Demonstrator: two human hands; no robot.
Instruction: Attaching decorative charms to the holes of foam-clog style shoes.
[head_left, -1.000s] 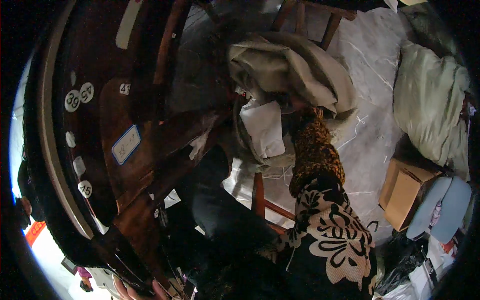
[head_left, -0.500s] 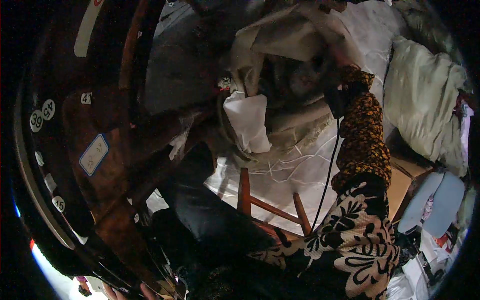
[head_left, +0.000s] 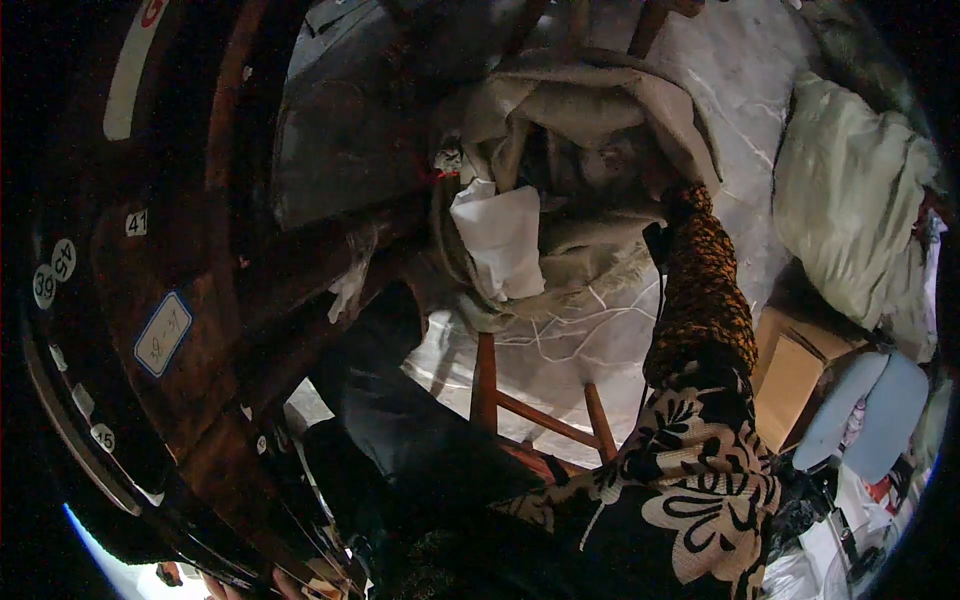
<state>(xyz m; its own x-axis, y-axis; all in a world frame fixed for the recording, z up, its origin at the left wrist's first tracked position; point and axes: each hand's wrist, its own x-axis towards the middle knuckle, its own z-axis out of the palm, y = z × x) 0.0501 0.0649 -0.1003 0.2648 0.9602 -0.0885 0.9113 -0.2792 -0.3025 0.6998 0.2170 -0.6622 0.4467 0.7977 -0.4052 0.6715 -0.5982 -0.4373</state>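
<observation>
A brown coarse-cloth sack [head_left: 690, 120] stands on the floor ahead of me, its mouth wide and its rim rolled. My right arm, in a yellow-and-black patterned sleeve cover [head_left: 700, 290], reaches to the sack's right rim. The right hand goes in past the rim among dark contents, and its fingers are hidden. A white piece of cloth or paper [head_left: 498, 240] hangs over the sack's near left side. At the lower left, skin-coloured fingers, seemingly my left hand [head_left: 285, 583], show partly at the edge of the dark wooden worktop; their grip is unclear.
The dark worktop [head_left: 130, 330] with numbered stickers fills the left. A wooden stool [head_left: 485, 385] stands below the sack, with thin white threads [head_left: 590, 330] on the floor. At right are a pale green bundle [head_left: 850, 190], a cardboard box [head_left: 790, 375] and a light-blue cushion [head_left: 865, 415].
My right arm has drawn slightly left and nearer. The sack's far rim, earlier raised and blurred, has dropped and rolled outward. The view has shifted a little.
</observation>
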